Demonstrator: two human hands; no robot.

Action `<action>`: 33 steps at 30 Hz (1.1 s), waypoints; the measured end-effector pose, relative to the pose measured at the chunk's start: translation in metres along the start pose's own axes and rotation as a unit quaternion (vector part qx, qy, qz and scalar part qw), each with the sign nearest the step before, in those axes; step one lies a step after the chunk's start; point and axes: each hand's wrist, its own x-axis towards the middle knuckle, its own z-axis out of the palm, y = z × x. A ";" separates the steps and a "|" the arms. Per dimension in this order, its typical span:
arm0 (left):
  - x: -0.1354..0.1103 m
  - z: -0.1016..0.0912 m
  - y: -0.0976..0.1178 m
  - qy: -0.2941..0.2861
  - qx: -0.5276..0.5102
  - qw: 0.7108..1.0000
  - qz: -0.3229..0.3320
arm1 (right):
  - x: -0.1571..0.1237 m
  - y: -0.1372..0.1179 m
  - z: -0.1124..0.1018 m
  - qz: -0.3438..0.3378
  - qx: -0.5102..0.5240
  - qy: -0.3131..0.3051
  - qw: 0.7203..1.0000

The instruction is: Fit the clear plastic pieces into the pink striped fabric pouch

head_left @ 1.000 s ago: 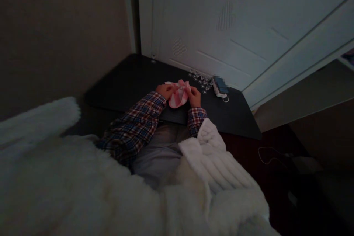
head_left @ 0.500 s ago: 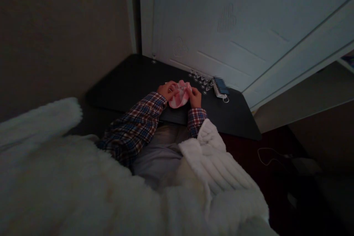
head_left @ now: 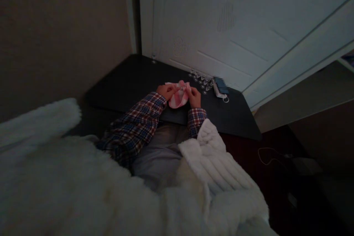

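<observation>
A pink and white piece of cloth (head_left: 178, 100), gathered into folds, lies over the dark board between my hands. My left hand (head_left: 165, 91) pinches its left edge with the fingers bent inward. On the opposite side, the fingers of my right hand (head_left: 195, 97) are closed on the cloth's right edge. A small shiny piece (head_left: 181, 89) shows at the middle of the folds, too small to name. Several clear suction cups (head_left: 203, 82) stand in a cluster just beyond my right hand.
The black board (head_left: 118, 81) lies across my lap against a white panel (head_left: 190, 14) with raised hearts. A single clear suction cup (head_left: 154, 59) stands at its far left. A white device with a blurred screen (head_left: 221, 87) and a ring lies to the right. Fluffy white fabric (head_left: 83, 184) surrounds me.
My left hand's fingers have come down and closed in on the cloth's left side, spreading that edge a little. My right hand stays nearly in place.
</observation>
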 end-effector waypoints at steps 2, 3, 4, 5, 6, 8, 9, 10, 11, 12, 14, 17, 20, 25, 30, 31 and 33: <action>-0.001 0.001 0.001 -0.008 -0.037 0.999 -0.015 | 0.000 0.001 0.001 0.003 -0.003 0.002 1.000; -0.001 0.001 0.001 -0.012 -0.060 0.998 -0.023 | 0.000 0.002 0.001 0.006 -0.005 0.003 1.000; -0.002 0.002 0.001 -0.015 -0.081 0.996 -0.030 | 0.000 0.003 0.001 0.008 -0.007 0.006 1.000; -0.002 0.002 0.001 -0.018 -0.096 0.995 -0.034 | 0.000 0.004 0.001 0.010 -0.009 0.009 1.000; -0.003 0.002 0.002 -0.018 -0.104 0.994 -0.034 | 0.001 0.005 0.001 0.012 -0.011 0.011 1.000; -0.004 0.003 0.002 -0.015 -0.104 0.994 -0.024 | 0.001 0.007 0.001 0.016 -0.014 0.015 1.000; -0.004 0.003 0.002 -0.014 -0.100 0.995 -0.017 | 0.001 0.007 0.001 0.017 -0.016 0.016 1.000; -0.004 0.003 0.002 -0.015 -0.097 0.995 -0.011 | 0.001 0.007 0.001 0.017 -0.017 0.017 1.000; -0.004 0.003 0.002 -0.015 -0.096 0.995 -0.007 | 0.001 0.007 0.000 0.017 -0.018 0.018 1.000; -0.003 0.003 0.002 -0.015 -0.095 0.995 -0.004 | 0.001 0.007 0.000 0.017 -0.018 0.019 1.000; -0.003 0.003 0.001 -0.015 -0.097 0.995 0.006 | 0.001 0.006 0.000 0.017 -0.017 0.019 1.000; -0.002 0.004 -0.001 -0.010 -0.110 0.994 0.020 | 0.001 0.006 0.001 0.018 -0.017 0.020 0.999; -0.002 0.005 -0.003 -0.009 -0.122 0.992 0.021 | 0.001 0.006 0.001 0.021 -0.017 0.023 0.999; -0.001 0.007 -0.007 -0.007 -0.124 0.992 0.034 | 0.001 0.005 0.001 0.024 -0.016 0.025 0.999; 0.000 0.009 -0.009 -0.012 -0.132 0.991 0.031 | 0.000 0.004 0.000 0.033 -0.019 0.030 0.999; 0.000 0.009 -0.008 -0.015 -0.135 0.990 0.028 | 0.000 0.004 0.000 0.034 -0.021 0.030 0.999; -0.001 0.008 -0.007 -0.017 -0.137 0.990 0.024 | 0.000 0.004 0.000 0.037 -0.022 0.031 0.999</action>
